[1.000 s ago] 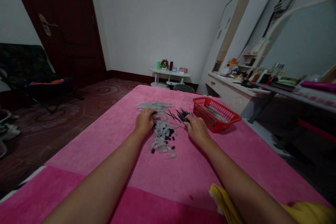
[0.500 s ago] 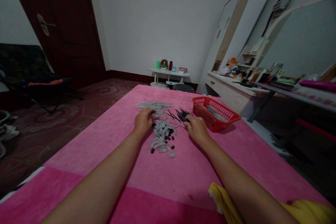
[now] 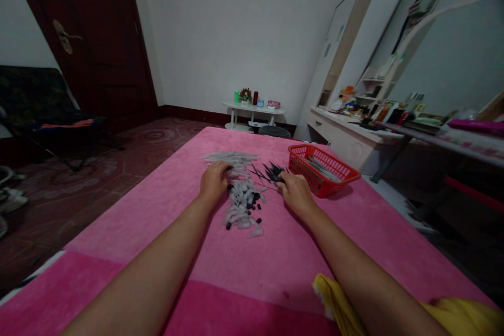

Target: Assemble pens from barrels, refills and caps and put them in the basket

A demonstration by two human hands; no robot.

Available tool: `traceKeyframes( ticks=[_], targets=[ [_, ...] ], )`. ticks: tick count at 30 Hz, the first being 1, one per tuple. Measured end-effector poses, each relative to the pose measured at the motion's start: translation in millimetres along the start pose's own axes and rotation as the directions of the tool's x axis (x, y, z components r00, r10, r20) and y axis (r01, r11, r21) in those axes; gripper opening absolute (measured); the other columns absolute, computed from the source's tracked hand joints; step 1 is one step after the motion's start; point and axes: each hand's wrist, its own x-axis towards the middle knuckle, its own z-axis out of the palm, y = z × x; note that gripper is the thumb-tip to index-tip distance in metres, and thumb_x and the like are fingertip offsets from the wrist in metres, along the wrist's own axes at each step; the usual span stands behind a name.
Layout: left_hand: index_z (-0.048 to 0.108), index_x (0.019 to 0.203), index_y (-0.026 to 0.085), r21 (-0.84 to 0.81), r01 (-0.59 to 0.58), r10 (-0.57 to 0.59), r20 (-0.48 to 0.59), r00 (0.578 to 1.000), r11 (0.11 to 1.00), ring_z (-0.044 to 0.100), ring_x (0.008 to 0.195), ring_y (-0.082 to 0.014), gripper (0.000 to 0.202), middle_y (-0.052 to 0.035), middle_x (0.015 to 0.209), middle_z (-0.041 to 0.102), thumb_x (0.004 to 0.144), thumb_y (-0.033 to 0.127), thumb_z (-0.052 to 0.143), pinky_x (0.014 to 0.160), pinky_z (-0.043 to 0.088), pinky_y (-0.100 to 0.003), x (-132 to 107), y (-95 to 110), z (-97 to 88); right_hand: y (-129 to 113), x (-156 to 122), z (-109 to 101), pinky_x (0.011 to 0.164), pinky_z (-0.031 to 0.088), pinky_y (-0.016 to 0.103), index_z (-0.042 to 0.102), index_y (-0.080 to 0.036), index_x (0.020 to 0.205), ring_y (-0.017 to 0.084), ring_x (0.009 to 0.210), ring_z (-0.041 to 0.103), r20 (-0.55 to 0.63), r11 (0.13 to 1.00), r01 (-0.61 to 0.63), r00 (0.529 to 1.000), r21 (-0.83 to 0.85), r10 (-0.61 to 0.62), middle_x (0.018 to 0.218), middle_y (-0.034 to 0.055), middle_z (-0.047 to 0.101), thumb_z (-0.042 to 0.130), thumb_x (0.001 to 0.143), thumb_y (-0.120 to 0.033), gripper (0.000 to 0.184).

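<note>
My left hand [image 3: 213,181] rests at the left side of a heap of small translucent caps [image 3: 241,194], its fingers bent inward. A dark bit shows at those fingertips, too small to name. Beyond them lies a row of long pale translucent tubes [image 3: 232,157], like pen barrels. Short black plugs [image 3: 254,199] are mixed among the caps. My right hand [image 3: 296,190] is closed at the near end of a bunch of thin black pointed sticks [image 3: 271,169], fingertips pinched on them. How many it grips is hidden.
A red plastic basket [image 3: 325,189] holding more pale tubes stands just beyond my right hand. Everything lies on a pink blanket [image 3: 157,226]. Yellow cloth [image 3: 338,304] lies under my right forearm. A white dressing table [image 3: 346,131] stands at the right, a low white table [image 3: 254,108] by the wall.
Almost nothing differs. My left hand has shifted very slightly left, and my right hand stays at the black sticks.
</note>
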Motion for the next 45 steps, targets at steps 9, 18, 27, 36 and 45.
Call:
traceKeyframes(
  ticks=[9,18,27,36,45],
  targets=[
    [0.066,0.091,0.018,0.126,-0.138,0.130,0.074,0.989,0.982,0.056,0.091,-0.0239,0.019,-0.0082,0.091,0.064,0.076,0.012,0.056,0.077,0.045,-0.034,0.1,7.6,-5.3,6.4,3.4,-14.3,0.078,0.034,0.029,0.068,-0.019,0.090,0.019,0.083,0.061,-0.103,0.992,0.107,0.990,0.067,-0.100,0.090,0.0050,0.072,0.058,0.085,-0.021,0.011],
    [0.066,0.093,0.018,0.068,-0.204,0.201,0.060,0.978,0.976,0.055,0.092,-0.0233,0.024,-0.0076,0.092,0.063,0.074,0.007,0.055,0.077,0.045,-0.033,0.0,7.6,-4.6,8.7,6.1,-22.2,0.077,0.035,0.031,0.068,-0.017,0.087,0.021,0.081,0.061,-0.150,0.984,0.163,0.977,0.073,-0.151,0.086,0.0062,0.071,0.059,0.084,-0.018,0.010],
    [0.067,0.093,0.019,-0.100,-0.209,0.212,0.025,0.977,0.973,0.058,0.092,-0.0221,0.023,-0.0071,0.091,0.066,0.080,0.009,0.051,0.080,0.047,-0.034,-0.4,17.0,5.3,-13.9,5.2,-14.4,0.072,0.043,0.028,0.065,-0.018,0.088,0.018,0.077,0.062,-0.181,0.855,0.103,0.983,0.508,-0.011,0.086,0.0053,0.070,0.061,0.081,-0.024,0.011],
    [0.068,0.090,0.016,-0.420,0.173,-0.298,-0.252,0.921,0.891,0.064,0.088,-0.0200,0.019,-0.0061,0.091,0.070,0.078,0.017,0.054,0.083,0.050,-0.034,5.4,-12.2,13.5,-33.0,-7.1,-2.7,0.071,0.042,0.025,0.072,-0.022,0.085,0.016,0.081,0.061,0.025,0.899,0.169,0.981,0.404,-0.195,0.087,0.0026,0.069,0.063,0.077,-0.018,0.013],
    [0.066,0.090,0.019,-0.186,-0.042,0.024,-0.096,0.995,0.982,0.059,0.093,-0.0209,0.018,-0.0054,0.091,0.067,0.081,0.013,0.052,0.084,0.047,-0.035,-0.9,14.7,1.7,-40.9,-14.4,-1.2,0.067,0.039,0.025,0.072,-0.025,0.085,0.018,0.081,0.064,0.232,0.945,0.195,0.938,0.263,-0.258,0.085,0.0009,0.072,0.071,0.072,-0.022,0.013]
  ],
)
